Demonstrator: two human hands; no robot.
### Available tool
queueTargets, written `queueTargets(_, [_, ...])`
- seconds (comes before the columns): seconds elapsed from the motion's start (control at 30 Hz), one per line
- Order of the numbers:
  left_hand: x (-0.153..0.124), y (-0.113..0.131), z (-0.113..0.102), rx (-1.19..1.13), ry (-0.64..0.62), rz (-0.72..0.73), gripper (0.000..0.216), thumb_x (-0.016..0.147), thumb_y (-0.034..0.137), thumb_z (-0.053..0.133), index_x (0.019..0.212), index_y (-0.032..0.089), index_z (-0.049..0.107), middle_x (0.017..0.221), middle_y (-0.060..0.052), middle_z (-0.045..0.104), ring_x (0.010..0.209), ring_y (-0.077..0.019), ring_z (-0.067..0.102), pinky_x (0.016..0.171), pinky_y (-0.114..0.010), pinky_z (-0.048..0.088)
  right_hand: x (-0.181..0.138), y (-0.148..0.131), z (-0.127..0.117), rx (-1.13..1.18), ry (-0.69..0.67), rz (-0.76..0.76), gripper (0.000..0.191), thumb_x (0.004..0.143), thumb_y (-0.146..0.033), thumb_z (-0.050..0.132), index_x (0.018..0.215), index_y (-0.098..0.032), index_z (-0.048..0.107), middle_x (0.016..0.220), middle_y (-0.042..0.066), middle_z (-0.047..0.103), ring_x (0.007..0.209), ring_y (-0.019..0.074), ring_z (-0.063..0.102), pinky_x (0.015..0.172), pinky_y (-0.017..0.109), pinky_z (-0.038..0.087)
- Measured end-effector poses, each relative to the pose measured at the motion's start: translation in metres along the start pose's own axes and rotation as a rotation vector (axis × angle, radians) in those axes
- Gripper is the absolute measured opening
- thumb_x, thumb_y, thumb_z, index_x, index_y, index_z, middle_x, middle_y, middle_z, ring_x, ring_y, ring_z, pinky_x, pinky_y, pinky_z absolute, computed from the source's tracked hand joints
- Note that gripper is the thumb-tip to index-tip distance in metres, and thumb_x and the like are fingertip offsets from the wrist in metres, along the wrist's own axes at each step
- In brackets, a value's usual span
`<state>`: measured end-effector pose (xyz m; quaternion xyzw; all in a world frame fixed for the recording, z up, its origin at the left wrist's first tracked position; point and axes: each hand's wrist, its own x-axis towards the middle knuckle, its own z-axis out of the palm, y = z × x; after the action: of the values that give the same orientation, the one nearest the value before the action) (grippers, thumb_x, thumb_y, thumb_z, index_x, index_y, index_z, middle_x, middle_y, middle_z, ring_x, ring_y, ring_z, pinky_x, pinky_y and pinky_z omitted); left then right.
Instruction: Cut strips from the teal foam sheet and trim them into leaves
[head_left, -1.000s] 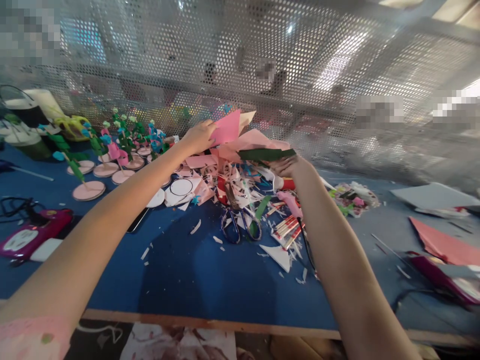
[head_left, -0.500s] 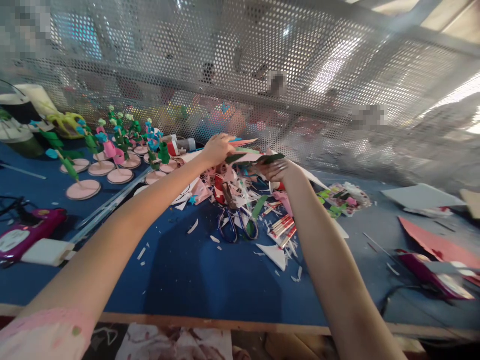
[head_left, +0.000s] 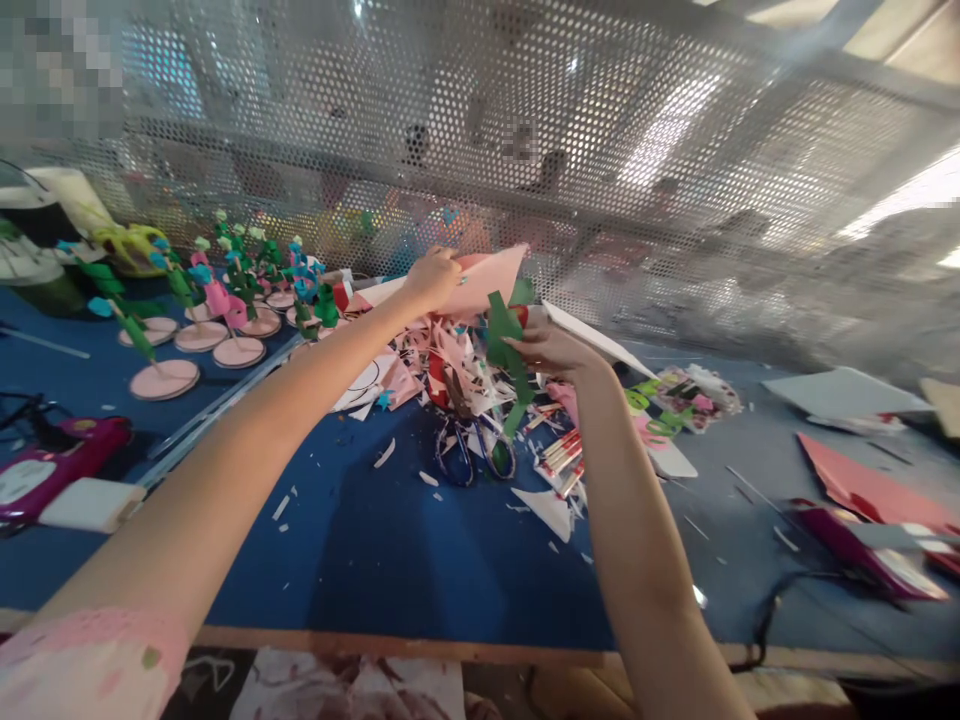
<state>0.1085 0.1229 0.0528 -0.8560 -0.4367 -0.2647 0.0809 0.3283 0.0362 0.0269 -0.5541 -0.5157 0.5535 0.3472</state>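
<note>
My left hand [head_left: 433, 278] is stretched far forward and pinches a sheet of pink paper [head_left: 487, 278], lifting it over a heap of paper scraps [head_left: 450, 365]. My right hand [head_left: 551, 348] is closed on a piece of green paper [head_left: 504, 335] that hangs down in front of the heap. Blue-handled scissors [head_left: 472, 450] lie on the blue table [head_left: 420, 540] just below both hands.
Paper flowers on pink round bases [head_left: 217, 320] stand at the left. A pink glue gun [head_left: 45, 470] and a white block [head_left: 90, 503] lie near the left edge. Red paper [head_left: 862, 485] and a purple tool [head_left: 870, 550] lie right. A perforated metal screen [head_left: 600, 150] closes the back.
My left hand has raised the pink sheet so it stands up again. My right hand has pulled the green paper out and turned it from lying flat to hanging upright.
</note>
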Motion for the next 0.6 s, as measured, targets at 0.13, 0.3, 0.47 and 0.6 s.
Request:
queueTargets(0.13, [-0.005,0.001,0.006,0.062,-0.057,0.044,0.030,0.088,0.025,0.040,0.095,0.014,0.067,0.114,-0.014,0.057,0.113,-0.0260,0.045,0.097,-0.040,0.037,0.009,0.011,-0.003,-0.085,0.115,-0.108,0.024,0.049,-0.020,0.083,0.069,-0.018,0.070,0.063,-0.001,0.070,0.054,0.0123,0.062,0.050,0.021,0.053])
queueTargets(0.3, [-0.007,0.003,0.010,0.028,-0.002,-0.046,0.033,0.088,0.017,0.034,0.098,0.011,0.065,0.112,-0.015,0.057,0.114,-0.0263,0.043,0.097,-0.042,0.037,0.007,0.014,-0.004,-0.304,0.168,-0.298,0.031,0.041,-0.027,0.085,0.067,-0.016,0.073,0.061,0.001,0.070,0.056,0.0143,0.062,0.052,0.023,0.053])
queueTargets(0.47, [-0.006,0.000,-0.002,-0.043,0.102,-0.222,0.034,0.089,0.015,0.031,0.101,0.007,0.061,0.106,-0.017,0.059,0.105,-0.0235,0.050,0.092,-0.036,0.040,0.000,0.010,-0.009,-0.198,0.096,-0.286,0.033,0.046,-0.033,0.083,0.073,-0.016,0.074,0.067,0.002,0.072,0.058,0.0149,0.063,0.056,0.026,0.055])
queueTargets(0.6, [-0.005,-0.001,-0.013,-0.067,0.086,-0.271,0.031,0.089,0.014,0.031,0.102,0.008,0.059,0.105,-0.016,0.059,0.101,-0.0223,0.054,0.089,-0.035,0.042,0.002,0.010,-0.013,-0.100,0.108,-0.256,0.025,0.051,-0.028,0.081,0.072,-0.017,0.073,0.065,0.000,0.071,0.055,0.0119,0.062,0.057,0.024,0.055])
